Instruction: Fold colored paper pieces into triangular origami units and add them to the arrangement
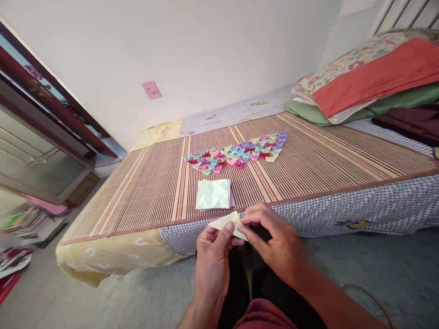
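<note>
Between my two hands is a small piece of pale cream folded paper [224, 222], pointed at its left end. My left hand [214, 256] grips it with the thumb on top and the fingers curled beneath. The thumb and forefinger of my right hand [274, 235] pinch its right edge. Just beyond lies a stack of creased square paper sheets [213, 194], pale green on top, near the bed's front edge. Farther back, many small folded paper pieces [236, 153] in pink, red, blue, purple and green stand in slanting rows.
A striped bamboo mat [144, 183] covers the bed, over a checked sheet [384, 205]. Pillows [380, 73] and folded cloth are piled at the right. A pink note [152, 90] is on the wall. At the left are a cabinet [37, 155] and stacked papers [34, 224].
</note>
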A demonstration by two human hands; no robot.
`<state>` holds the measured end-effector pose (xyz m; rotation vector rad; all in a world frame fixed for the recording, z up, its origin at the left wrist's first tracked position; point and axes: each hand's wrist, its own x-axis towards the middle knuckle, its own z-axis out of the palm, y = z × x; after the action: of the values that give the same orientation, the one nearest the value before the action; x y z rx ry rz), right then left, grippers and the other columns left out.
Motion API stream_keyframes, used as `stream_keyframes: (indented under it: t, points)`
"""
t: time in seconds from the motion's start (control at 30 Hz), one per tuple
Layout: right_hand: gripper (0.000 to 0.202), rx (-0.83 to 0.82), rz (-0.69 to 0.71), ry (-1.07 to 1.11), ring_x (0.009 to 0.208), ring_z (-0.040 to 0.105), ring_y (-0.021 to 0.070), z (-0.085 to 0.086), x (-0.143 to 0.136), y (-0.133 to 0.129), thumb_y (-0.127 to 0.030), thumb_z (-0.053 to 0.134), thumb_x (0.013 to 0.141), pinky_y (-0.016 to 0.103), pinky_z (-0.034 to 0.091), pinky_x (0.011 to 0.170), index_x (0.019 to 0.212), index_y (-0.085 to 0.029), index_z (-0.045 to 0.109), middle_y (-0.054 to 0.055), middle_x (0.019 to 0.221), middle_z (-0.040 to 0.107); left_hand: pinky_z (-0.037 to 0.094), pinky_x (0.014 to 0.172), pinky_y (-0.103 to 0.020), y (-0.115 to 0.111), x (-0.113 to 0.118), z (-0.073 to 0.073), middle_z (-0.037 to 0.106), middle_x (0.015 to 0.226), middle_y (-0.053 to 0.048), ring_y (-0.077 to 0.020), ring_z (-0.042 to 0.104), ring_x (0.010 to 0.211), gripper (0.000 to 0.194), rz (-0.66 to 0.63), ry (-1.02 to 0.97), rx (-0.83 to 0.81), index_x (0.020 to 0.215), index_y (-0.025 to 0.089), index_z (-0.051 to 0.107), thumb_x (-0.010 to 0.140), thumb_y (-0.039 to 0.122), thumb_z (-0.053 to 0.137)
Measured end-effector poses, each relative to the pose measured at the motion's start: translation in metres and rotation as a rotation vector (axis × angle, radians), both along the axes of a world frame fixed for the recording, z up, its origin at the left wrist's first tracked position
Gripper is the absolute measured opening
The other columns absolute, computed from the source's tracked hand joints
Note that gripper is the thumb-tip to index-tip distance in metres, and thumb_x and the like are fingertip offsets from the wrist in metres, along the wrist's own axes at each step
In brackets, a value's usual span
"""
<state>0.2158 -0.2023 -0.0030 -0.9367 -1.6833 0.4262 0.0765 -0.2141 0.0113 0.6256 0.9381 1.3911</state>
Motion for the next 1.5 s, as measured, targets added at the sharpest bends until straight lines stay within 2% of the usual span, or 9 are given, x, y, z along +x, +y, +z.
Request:
stream_keyframes:
  t: [0.17,0.37,0.53,0.87,0.97,1.1,1.37,1.5]
  points:
    - [0.012,0.015,-0.005,0.028,0.095,0.068,0.0219,0.004,0.001,-0.001,-0.014,0.064,0.097,0.035,0.056,0.085,0.095,-0.026,0.064,0.005,0.096,0.069,0.056,0.057,-0.021,-0.002,0.0,0.0,0.078,0.08,-0.004,-0.0141,0.069,0.068,0.02,0.006,0.027,0.036,0.08,0.016,0.08,0.076,0.033,0.088]
    - [0.012,-0.175,0.074,0.134,0.086,0.065,0.0192,0.011,0.004,0.0,-0.016,0.069,0.091,0.03,0.052,0.078,0.083,-0.024,0.065,0.002,0.09,0.067,0.056,0.061,-0.025,-0.003,-0.001,-0.004,0.077,0.075,-0.005,-0.016,0.068,0.066,0.02,-0.009,0.117,0.088,0.076,0.015,0.08,0.083,0.034,0.083]
    - [0.011,-0.313,0.124,0.198,0.072,0.057,0.0152,0.014,0.005,0.001,-0.019,0.068,0.09,0.027,0.047,0.067,0.081,-0.022,0.062,0.0,0.084,0.063,0.055,0.064,-0.027,-0.004,0.0,-0.006,0.077,0.077,-0.006,-0.0176,0.068,0.069,0.02,-0.043,0.161,0.1,0.083,0.015,0.083,0.086,0.034,0.08]
    - [0.014,-0.487,0.16,0.267,0.062,0.049,0.0123,0.013,0.006,0.002,-0.023,0.064,0.089,0.024,0.041,0.054,0.077,-0.021,0.057,-0.002,0.072,0.055,0.053,0.062,-0.025,-0.004,0.001,-0.005,0.077,0.079,-0.006,-0.0176,0.065,0.072,0.015,-0.081,0.243,0.091,0.086,0.015,0.085,0.082,0.03,0.083]
    - [0.011,-0.466,0.141,0.265,0.061,0.051,0.0123,0.012,0.006,0.001,-0.023,0.064,0.089,0.024,0.043,0.054,0.081,-0.021,0.057,-0.003,0.07,0.055,0.052,0.064,-0.024,-0.004,0.001,-0.006,0.076,0.077,-0.005,-0.0151,0.063,0.069,0.015,-0.089,0.252,0.087,0.087,0.015,0.085,0.083,0.029,0.082]
    - [0.004,-0.377,0.095,0.257,0.066,0.057,0.0126,0.012,0.006,-0.002,-0.02,0.066,0.09,0.023,0.049,0.06,0.092,-0.021,0.062,-0.003,0.077,0.06,0.053,0.064,-0.024,-0.003,0.002,-0.006,0.077,0.08,-0.007,-0.0152,0.064,0.07,0.016,-0.086,0.226,0.088,0.088,0.014,0.084,0.083,0.029,0.082]
    - [0.015,-0.172,0.034,0.137,0.075,0.06,0.0128,0.006,0.007,-0.001,-0.014,0.067,0.093,0.025,0.051,0.069,0.106,-0.023,0.067,-0.001,0.09,0.066,0.054,0.056,-0.021,-0.002,0.004,-0.002,0.079,0.085,-0.009,-0.0173,0.069,0.073,0.019,-0.098,0.146,0.055,0.091,0.013,0.085,0.081,0.029,0.084]
    - [0.014,-0.094,0.023,0.094,0.074,0.058,0.0128,0.004,0.007,0.0,-0.012,0.066,0.094,0.025,0.05,0.069,0.104,-0.022,0.066,-0.001,0.092,0.065,0.054,0.055,-0.021,0.0,0.004,-0.003,0.079,0.084,-0.009,-0.0177,0.071,0.072,0.018,-0.112,0.111,0.05,0.091,0.013,0.085,0.081,0.028,0.084]
